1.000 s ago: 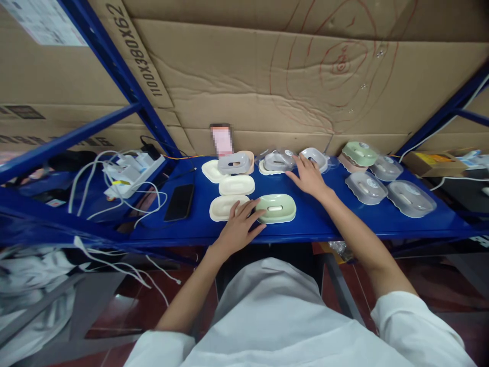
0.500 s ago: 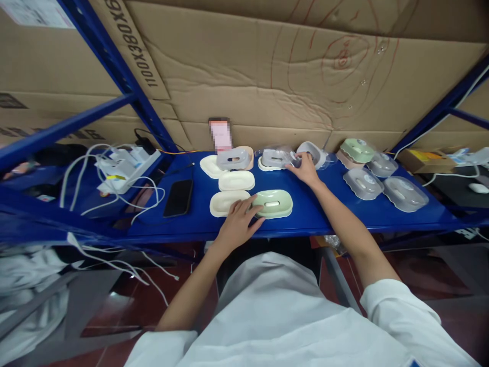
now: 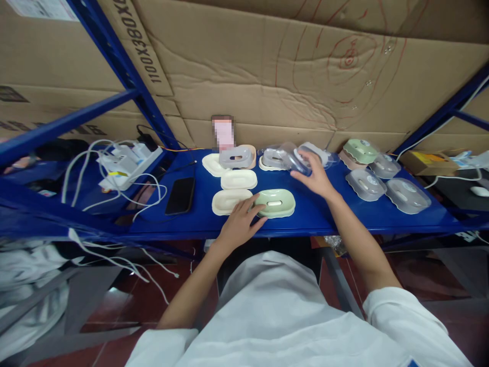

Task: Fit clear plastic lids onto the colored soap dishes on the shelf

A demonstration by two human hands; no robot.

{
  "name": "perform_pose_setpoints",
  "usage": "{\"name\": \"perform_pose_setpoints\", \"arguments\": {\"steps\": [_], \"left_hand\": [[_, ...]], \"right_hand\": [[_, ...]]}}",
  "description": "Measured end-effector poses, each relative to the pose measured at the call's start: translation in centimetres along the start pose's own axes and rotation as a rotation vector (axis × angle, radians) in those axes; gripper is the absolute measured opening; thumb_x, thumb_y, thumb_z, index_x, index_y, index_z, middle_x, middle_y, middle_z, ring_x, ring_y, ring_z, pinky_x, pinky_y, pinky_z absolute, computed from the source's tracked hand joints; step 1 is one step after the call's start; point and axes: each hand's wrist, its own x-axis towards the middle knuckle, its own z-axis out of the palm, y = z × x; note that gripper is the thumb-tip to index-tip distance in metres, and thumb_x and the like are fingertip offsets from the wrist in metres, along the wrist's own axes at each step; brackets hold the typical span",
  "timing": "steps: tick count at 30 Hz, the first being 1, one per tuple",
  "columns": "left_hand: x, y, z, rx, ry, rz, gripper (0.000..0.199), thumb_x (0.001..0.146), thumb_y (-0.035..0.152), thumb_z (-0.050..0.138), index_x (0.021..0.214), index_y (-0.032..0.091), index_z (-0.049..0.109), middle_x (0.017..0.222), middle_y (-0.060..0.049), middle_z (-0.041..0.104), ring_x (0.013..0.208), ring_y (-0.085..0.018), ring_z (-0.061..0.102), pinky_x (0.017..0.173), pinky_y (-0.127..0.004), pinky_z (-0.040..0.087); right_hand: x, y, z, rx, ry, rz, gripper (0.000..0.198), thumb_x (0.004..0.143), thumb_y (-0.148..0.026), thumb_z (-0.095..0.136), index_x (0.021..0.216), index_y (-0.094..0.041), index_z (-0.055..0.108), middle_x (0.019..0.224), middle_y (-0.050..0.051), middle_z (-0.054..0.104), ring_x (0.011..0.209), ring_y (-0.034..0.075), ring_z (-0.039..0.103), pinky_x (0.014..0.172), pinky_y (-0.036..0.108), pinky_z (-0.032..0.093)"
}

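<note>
An oval light green soap dish (image 3: 278, 204) with a slot in its floor sits near the table's front edge. My left hand (image 3: 241, 220) holds its left end, the thumb at the front and the fingers over the rim. Just left of it lies a cream oval tray (image 3: 225, 203), partly behind my fingers. My right hand (image 3: 316, 176) pinches a clear plastic lid (image 3: 292, 155), lifted and tilted over the back row. Below the lid a grey soap dish (image 3: 273, 159) rests on a cream tray. A grey dish (image 3: 311, 149) stands behind my right fingers.
Lidded soap dishes (image 3: 364, 183) stand at the right, with a green one (image 3: 361, 150) stacked among them. Another grey dish (image 3: 236, 158) and a cream tray (image 3: 239, 179) lie left of centre. A black phone (image 3: 180, 195) and a corded power strip (image 3: 128, 163) are at the left.
My right hand has raised the clear lid from among the back-row pieces and tilted it. My left hand stays at the green soap dish.
</note>
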Motion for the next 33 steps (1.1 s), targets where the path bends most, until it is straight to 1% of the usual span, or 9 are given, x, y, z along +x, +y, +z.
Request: {"name": "perform_pose_setpoints", "arguments": {"steps": [2, 4, 7, 12, 16, 22, 28, 31, 33], "left_hand": [[0.0, -0.2, 0.2, -0.075, 0.013, -0.029, 0.037, 0.106, 0.041, 0.06, 0.14, 0.026, 0.059, 0.162, -0.013, 0.051, 0.146, -0.031, 0.055, 0.122, -0.051, 0.047], [0.0, -0.5, 0.3, -0.153, 0.033, -0.08, 0.05, 0.105, 0.043, 0.063, 0.15, 0.026, 0.049, 0.164, -0.015, 0.049, 0.15, -0.03, 0.051, 0.122, -0.049, 0.047], [-0.1, -0.8, 0.5, -0.222, 0.051, -0.136, 0.07, 0.104, 0.044, 0.065, 0.162, 0.025, 0.032, 0.164, -0.017, 0.048, 0.152, -0.03, 0.05, 0.121, -0.046, 0.048], [-0.1, -1.0, 0.8, -0.216, 0.025, -0.117, 0.069, 0.105, 0.044, 0.063, 0.165, 0.029, 0.031, 0.163, -0.014, 0.051, 0.15, -0.029, 0.052, 0.123, -0.047, 0.047], [0.0, -1.0, 0.8, -0.157, 0.048, -0.084, 0.069, 0.104, 0.046, 0.063, 0.164, 0.028, 0.034, 0.16, -0.014, 0.053, 0.149, -0.031, 0.052, 0.123, -0.05, 0.045], [0.1, -1.2, 0.7, -0.072, 0.062, -0.079, 0.062, 0.104, 0.05, 0.062, 0.158, 0.028, 0.044, 0.154, -0.014, 0.059, 0.147, -0.034, 0.052, 0.123, -0.057, 0.042], [0.0, -1.0, 0.5, -0.069, 0.081, -0.056, 0.062, 0.105, 0.049, 0.061, 0.159, 0.026, 0.043, 0.154, -0.014, 0.059, 0.146, -0.033, 0.052, 0.123, -0.055, 0.041], [0.0, -0.7, 0.3, -0.061, 0.092, -0.063, 0.064, 0.106, 0.047, 0.059, 0.162, 0.026, 0.038, 0.156, -0.015, 0.057, 0.147, -0.033, 0.051, 0.124, -0.055, 0.04], [0.1, -0.5, 0.1, -0.048, 0.085, -0.072, 0.06, 0.106, 0.046, 0.058, 0.16, 0.025, 0.041, 0.155, -0.015, 0.057, 0.145, -0.033, 0.053, 0.123, -0.055, 0.041]], "right_hand": [[-3.2, -2.6, -0.4, 0.019, -0.17, -0.144, 0.073, 0.095, -0.068, 0.067, 0.156, -0.03, 0.053, 0.164, 0.013, 0.047, 0.153, 0.035, 0.044, 0.127, 0.056, 0.037], [-6.1, -4.7, -0.2, 0.034, -0.304, -0.216, 0.062, 0.102, -0.061, 0.062, 0.156, -0.033, 0.055, 0.165, 0.011, 0.047, 0.155, 0.033, 0.043, 0.127, 0.057, 0.037], [-8.4, -6.2, 0.6, 0.015, -0.367, -0.273, 0.057, 0.104, -0.051, 0.063, 0.157, -0.035, 0.054, 0.166, 0.01, 0.047, 0.157, 0.034, 0.04, 0.128, 0.059, 0.036], [-7.5, -5.6, 1.1, 0.001, -0.441, -0.359, 0.061, 0.105, -0.043, 0.062, 0.163, -0.036, 0.046, 0.175, 0.007, 0.034, 0.165, 0.035, 0.023, 0.13, 0.064, 0.033], [-6.5, -5.0, 1.1, -0.016, -0.492, -0.382, 0.062, 0.108, -0.041, 0.057, 0.167, -0.037, 0.039, 0.177, 0.006, 0.029, 0.166, 0.034, 0.02, 0.131, 0.064, 0.03], [-6.9, -4.7, 1.5, -0.079, -0.491, -0.418, 0.068, 0.106, -0.045, 0.061, 0.169, -0.036, 0.035, 0.179, 0.006, 0.023, 0.167, 0.036, 0.012, 0.132, 0.063, 0.029], [-7.2, -4.4, 1.9, -0.121, -0.436, -0.407, 0.068, 0.102, -0.051, 0.066, 0.164, -0.035, 0.045, 0.176, 0.006, 0.033, 0.163, 0.036, 0.027, 0.129, 0.061, 0.037], [-8.1, -4.3, 0.2, -0.203, -0.3, -0.398, 0.064, 0.101, -0.051, 0.067, 0.161, -0.034, 0.051, 0.171, 0.008, 0.042, 0.16, 0.036, 0.034, 0.128, 0.06, 0.039], [-9.1, -3.4, -2.1, -0.295, -0.121, -0.326, 0.062, 0.101, -0.052, 0.067, 0.159, -0.034, 0.053, 0.167, 0.009, 0.047, 0.157, 0.036, 0.039, 0.127, 0.059, 0.039]]}}
